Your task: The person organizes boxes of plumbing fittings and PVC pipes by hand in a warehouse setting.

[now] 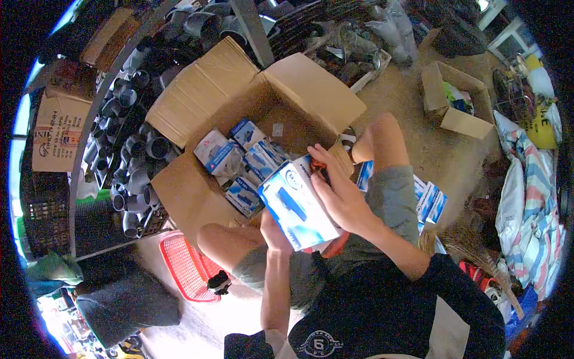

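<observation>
A white and blue product box (299, 206) is held up in front of my body, tilted, with a dark blue item pictured on its face. My left hand (276, 232) is wrapped round its lower left side, the fingers partly hidden behind it. Across its upper right side lies my right hand (341, 194), fingers bent over the edge near something dark and orange. Just beyond stands a large open cardboard box (206, 84) with its flaps spread. Inside it are several similar blue and white boxes (218, 152).
A red plastic basket (182, 269) is at the lower left. More blue and white boxes (429, 200) lie right of my knee. A smaller cardboard box (457, 99) stands at the upper right. Grey pipe fittings (136, 146) fill the left rack.
</observation>
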`<action>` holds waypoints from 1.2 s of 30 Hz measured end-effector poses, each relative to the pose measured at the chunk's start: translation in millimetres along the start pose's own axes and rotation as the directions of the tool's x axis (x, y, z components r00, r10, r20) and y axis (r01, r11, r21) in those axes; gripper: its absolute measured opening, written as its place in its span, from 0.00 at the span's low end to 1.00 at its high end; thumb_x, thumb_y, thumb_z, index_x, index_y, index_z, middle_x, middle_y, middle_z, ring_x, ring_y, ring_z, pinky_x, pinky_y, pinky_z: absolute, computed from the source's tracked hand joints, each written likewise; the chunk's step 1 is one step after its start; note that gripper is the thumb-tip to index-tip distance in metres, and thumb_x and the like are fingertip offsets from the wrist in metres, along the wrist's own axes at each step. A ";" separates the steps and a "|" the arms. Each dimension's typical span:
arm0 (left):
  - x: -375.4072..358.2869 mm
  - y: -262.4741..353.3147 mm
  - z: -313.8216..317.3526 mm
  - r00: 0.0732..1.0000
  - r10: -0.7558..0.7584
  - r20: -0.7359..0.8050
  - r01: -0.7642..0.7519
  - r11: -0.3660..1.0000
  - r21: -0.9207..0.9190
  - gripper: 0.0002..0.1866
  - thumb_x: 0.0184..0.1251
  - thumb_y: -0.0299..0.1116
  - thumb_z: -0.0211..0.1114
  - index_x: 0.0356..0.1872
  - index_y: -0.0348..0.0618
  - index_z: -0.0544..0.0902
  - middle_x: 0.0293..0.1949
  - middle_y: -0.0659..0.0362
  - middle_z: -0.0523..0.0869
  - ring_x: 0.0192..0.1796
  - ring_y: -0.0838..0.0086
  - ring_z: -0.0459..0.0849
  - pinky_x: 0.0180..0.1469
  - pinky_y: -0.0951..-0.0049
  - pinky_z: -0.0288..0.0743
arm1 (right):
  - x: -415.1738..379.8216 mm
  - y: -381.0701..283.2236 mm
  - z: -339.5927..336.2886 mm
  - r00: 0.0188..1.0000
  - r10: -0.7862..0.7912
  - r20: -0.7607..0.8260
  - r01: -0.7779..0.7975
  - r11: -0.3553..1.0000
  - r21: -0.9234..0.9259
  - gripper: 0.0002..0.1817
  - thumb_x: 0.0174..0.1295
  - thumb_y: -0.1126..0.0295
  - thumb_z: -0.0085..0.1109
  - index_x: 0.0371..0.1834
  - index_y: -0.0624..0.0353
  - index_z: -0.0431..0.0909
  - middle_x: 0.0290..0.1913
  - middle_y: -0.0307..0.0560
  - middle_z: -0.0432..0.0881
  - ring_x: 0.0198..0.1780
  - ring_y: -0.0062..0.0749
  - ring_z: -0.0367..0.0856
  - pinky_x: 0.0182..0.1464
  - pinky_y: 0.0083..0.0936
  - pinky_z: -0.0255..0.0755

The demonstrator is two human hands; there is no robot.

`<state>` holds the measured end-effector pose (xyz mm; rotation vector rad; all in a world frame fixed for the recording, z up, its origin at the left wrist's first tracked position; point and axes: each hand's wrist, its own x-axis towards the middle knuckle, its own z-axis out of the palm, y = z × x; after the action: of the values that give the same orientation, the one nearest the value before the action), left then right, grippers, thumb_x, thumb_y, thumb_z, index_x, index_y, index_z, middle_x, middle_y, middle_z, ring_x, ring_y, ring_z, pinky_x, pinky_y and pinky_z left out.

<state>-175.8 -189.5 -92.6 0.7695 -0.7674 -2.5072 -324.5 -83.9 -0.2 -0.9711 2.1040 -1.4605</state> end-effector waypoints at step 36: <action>-6.1 5.1 13.9 0.988 0.129 0.087 -0.049 0.788 -0.613 0.31 0.78 0.56 0.43 0.69 0.45 0.69 0.65 0.51 0.76 0.65 0.58 0.76 0.69 0.54 0.68 | 5.4 -27.8 41.2 0.739 -0.582 0.340 0.674 0.645 -0.362 0.36 0.48 0.65 0.68 0.67 0.46 0.73 0.71 0.37 0.70 0.72 0.43 0.67 0.70 0.46 0.61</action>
<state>-178.5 -185.0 -77.6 0.3339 0.0110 -2.4983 -292.1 -120.4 10.4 -2.1305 2.0969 -1.0381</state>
